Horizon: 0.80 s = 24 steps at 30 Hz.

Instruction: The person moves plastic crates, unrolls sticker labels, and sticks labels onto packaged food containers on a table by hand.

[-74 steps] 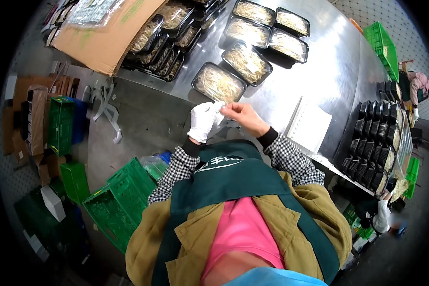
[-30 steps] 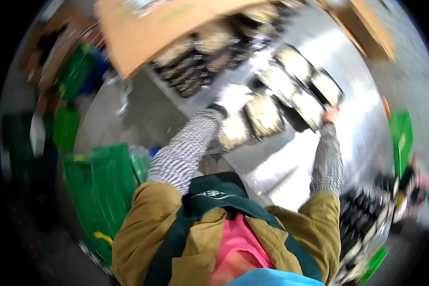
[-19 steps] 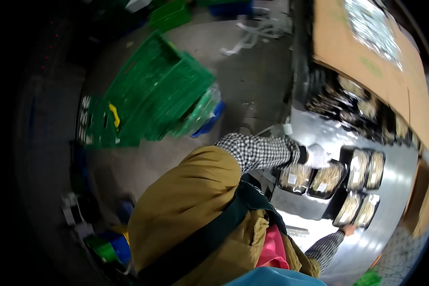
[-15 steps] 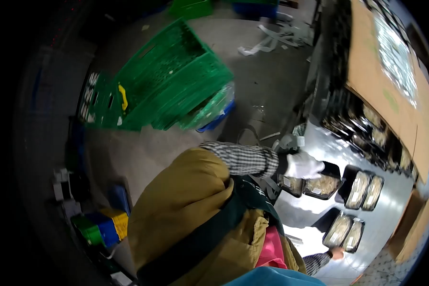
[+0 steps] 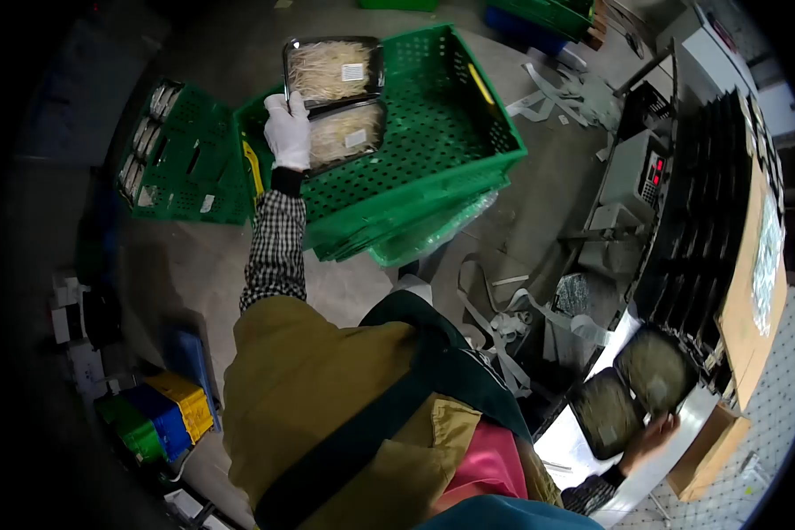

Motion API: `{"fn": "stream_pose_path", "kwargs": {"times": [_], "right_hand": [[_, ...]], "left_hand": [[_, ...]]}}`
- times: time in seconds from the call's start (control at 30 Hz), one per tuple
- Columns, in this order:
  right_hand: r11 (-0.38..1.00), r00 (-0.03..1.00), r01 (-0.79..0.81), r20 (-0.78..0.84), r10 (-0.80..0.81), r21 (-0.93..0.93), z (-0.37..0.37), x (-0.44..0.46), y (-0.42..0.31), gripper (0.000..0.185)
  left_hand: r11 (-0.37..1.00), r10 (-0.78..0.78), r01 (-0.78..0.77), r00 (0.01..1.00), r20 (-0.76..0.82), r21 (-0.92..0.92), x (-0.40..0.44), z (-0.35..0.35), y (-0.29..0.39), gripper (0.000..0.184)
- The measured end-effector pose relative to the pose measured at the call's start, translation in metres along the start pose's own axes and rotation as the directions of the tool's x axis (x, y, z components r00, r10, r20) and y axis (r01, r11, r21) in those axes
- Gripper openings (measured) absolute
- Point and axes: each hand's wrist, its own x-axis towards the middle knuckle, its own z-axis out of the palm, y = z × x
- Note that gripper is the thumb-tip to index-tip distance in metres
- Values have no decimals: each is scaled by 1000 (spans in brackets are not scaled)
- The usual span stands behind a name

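My left hand [image 5: 288,132], in a white glove, is closed on the near edges of two black trays of bean sprouts, an upper tray [image 5: 334,71] and a lower tray [image 5: 344,137]. Both are over the open green crate [image 5: 442,115], with white labels showing on their tops. At the lower right, my bare right hand [image 5: 650,442] grips the edge of two more black trays, one nearer tray [image 5: 607,412] and one farther tray [image 5: 656,369]. These look dark and shaded, held at the metal table [image 5: 567,439]. The fingertips there are partly hidden.
A second green crate [image 5: 194,163] with packs along its side stands left of the first. Stacked black trays [image 5: 698,212] and a cardboard sheet [image 5: 746,283] rise at the right, near a scale with a red display [image 5: 652,171]. White strips [image 5: 583,97] litter the floor.
My left hand has swung from the table to the green crate and now holds two trays. My right hand has shifted up slightly, with two trays now at its fingers. The view has turned left.
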Motion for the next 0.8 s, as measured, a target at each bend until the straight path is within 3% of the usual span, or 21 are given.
{"fn": "stream_pose_path", "kwargs": {"times": [0.07,0.13,0.17,0.23,0.27,0.3,0.37,0.4,0.43,0.47,0.5,0.53,0.57,0.63,0.7,0.73,0.8], "right_hand": [[965,983,82,142,-120,248,57,32,-87,31],[944,938,126,273,-214,305,121,59,-180,31],[869,898,260,224,-378,422,162,66,-231,34],[832,777,121,470,-419,541,230,72,-320,36],[821,711,178,505,-488,542,267,72,-360,36],[791,654,201,522,-548,578,315,74,-381,36],[783,543,248,588,-600,570,387,58,-446,33],[762,533,275,567,-629,587,439,48,-463,33],[697,504,266,520,-690,666,486,33,-481,34],[711,495,281,537,-683,645,527,17,-497,34],[723,488,294,553,-676,625,561,1,-511,33],[762,480,277,603,-638,586,585,-17,-524,34],[800,470,260,653,-594,540,605,-33,-532,35],[786,475,348,627,-618,511,659,-66,-520,40],[798,452,270,661,-599,539,663,-78,-513,44],[824,418,212,713,-563,526,656,-80,-517,44],[669,462,376,496,-735,642,635,-86,-514,41]], "left_hand": [[994,-50,48,999,19,97,36,25,-89,32],[964,-129,114,990,49,240,47,46,-156,33],[948,-153,132,987,49,290,48,60,-190,33],[921,-268,210,952,144,328,40,79,-251,34],[895,-290,214,945,148,390,35,81,-266,36],[892,-318,271,945,77,361,31,84,-283,31],[893,-371,320,921,115,315,23,76,-291,32],[807,-518,444,849,106,388,27,74,-287,33],[801,-527,467,847,73,374,24,77,-299,40],[847,-240,212,971,-5,487,18,76,-296,44],[793,82,-43,996,-36,608,12,75,-279,47],[777,-142,-50,957,253,628,18,60,-232,49],[763,-359,-64,785,504,643,16,43,-186,51],[909,-350,-85,373,859,408,-16,32,-162,45],[915,-340,188,-116,933,357,-42,39,-159,43],[890,-300,330,-99,949,315,-60,51,-176,42],[793,-204,578,-45,978,192,-93,92,-230,40]]}}
